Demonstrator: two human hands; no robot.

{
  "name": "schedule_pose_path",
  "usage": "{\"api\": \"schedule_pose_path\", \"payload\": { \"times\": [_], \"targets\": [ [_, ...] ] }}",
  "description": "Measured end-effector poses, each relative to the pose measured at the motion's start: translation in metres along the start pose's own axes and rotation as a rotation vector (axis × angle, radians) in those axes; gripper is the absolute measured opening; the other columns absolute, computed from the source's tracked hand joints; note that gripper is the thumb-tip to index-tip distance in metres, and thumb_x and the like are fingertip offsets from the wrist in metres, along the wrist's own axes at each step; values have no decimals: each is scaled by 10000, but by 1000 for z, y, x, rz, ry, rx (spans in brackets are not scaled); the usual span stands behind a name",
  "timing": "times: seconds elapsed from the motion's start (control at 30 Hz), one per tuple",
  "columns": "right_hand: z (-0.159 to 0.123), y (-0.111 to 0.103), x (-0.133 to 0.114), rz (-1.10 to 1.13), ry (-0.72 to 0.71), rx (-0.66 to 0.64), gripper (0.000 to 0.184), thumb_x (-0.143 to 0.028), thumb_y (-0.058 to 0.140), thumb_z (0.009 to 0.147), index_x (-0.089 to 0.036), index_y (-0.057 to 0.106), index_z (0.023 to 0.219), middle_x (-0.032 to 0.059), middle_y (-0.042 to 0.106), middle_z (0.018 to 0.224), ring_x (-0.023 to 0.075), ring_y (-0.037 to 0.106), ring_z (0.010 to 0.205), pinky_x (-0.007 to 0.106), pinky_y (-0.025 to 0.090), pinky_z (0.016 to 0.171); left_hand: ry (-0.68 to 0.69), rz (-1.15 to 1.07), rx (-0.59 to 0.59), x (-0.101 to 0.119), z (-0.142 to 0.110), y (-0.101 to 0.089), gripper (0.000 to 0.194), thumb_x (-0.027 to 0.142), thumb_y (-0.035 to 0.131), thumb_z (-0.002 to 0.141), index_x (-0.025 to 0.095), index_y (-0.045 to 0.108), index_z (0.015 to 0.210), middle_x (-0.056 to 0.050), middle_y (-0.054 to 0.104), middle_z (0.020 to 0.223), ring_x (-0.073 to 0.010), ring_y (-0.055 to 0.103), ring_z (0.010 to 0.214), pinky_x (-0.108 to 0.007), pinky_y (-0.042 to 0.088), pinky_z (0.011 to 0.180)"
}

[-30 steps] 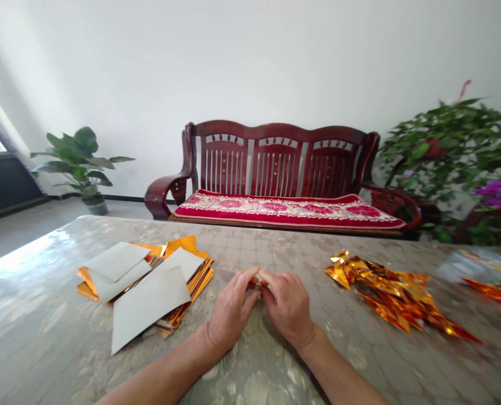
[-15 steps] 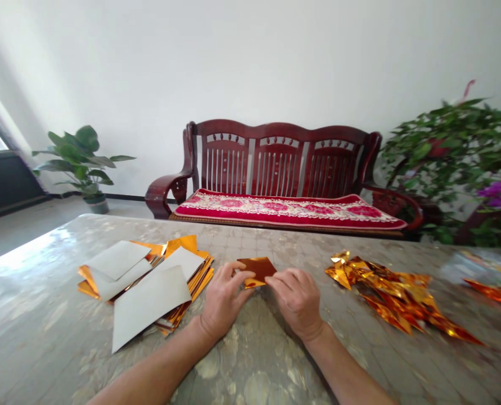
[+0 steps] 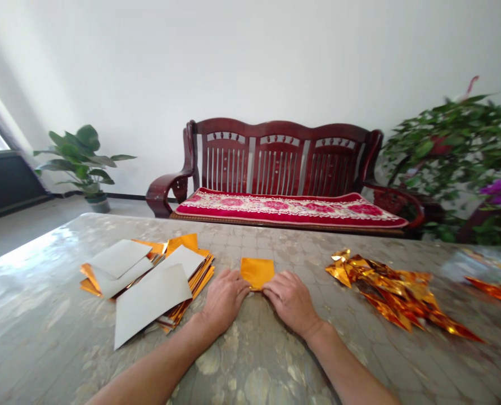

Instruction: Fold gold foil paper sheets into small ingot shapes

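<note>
A small folded piece of gold foil paper [image 3: 257, 271] lies on the patterned table [image 3: 250, 360] straight ahead of me. My left hand [image 3: 224, 298] presses its near left edge with fingers curled down. My right hand [image 3: 289, 298] presses the near right edge the same way. Both hands rest on the tabletop, touching the paper from the near side. The far half of the paper shows flat and shiny beyond my fingertips.
A loose stack of gold and white sheets [image 3: 149, 281] lies to the left. A heap of folded gold pieces [image 3: 393, 295] lies to the right, with more gold foil [image 3: 497, 291] at the far right. A red wooden bench [image 3: 275, 174] and potted plants [image 3: 456, 152] stand beyond the table.
The gold paper, first hidden between my fingers, opened out, then was laid flat on the table. Both hands dropped onto its near edge.
</note>
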State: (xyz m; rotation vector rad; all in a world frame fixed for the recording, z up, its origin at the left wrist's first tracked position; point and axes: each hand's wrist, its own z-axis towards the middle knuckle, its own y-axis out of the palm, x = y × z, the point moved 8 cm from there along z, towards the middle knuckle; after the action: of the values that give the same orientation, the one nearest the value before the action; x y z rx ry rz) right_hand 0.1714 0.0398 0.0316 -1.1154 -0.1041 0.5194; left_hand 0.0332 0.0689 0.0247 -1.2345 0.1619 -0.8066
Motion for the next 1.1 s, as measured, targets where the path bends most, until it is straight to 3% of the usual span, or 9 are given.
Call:
{"api": "schedule_pose_path", "payload": {
  "times": [0.13, 0.4, 0.7, 1.1],
  "targets": [
    [1, 7, 13, 75, 100, -41, 157, -261, 574, 941, -254, 722, 890, 2, 687, 856, 172, 550, 868, 284, 390, 785, -67, -88, -85, -11, 3, 10, 258, 283, 504, 959, 224, 739, 870, -21, 701, 857, -181, 596, 853, -279, 385, 759],
    [3, 11, 19, 97, 160, -94, 171, -259, 577, 925, -258, 736, 862, 8, 685, 858, 180, 561, 877, 284, 388, 773, -143, -135, -135, -17, 7, 12, 300, 293, 505, 938, 195, 702, 734, -12, 704, 784, -161, 602, 789, -258, 342, 693],
    [4, 14, 25, 145, 203, -108, 206, -269, 546, 943, -254, 733, 858, -1, 699, 866, 168, 565, 878, 268, 380, 772, -250, 2, -132, -22, 8, 12, 286, 288, 491, 928, 186, 665, 725, -30, 695, 780, -175, 601, 779, -276, 302, 653],
    [7, 15, 26, 95, 270, -125, 158, -246, 532, 928, -233, 672, 855, 2, 698, 887, 172, 569, 888, 270, 357, 764, -259, 132, -146, -23, 13, 10, 319, 344, 477, 937, 184, 673, 744, -62, 710, 805, -209, 627, 818, -293, 322, 652]
  ]
}}
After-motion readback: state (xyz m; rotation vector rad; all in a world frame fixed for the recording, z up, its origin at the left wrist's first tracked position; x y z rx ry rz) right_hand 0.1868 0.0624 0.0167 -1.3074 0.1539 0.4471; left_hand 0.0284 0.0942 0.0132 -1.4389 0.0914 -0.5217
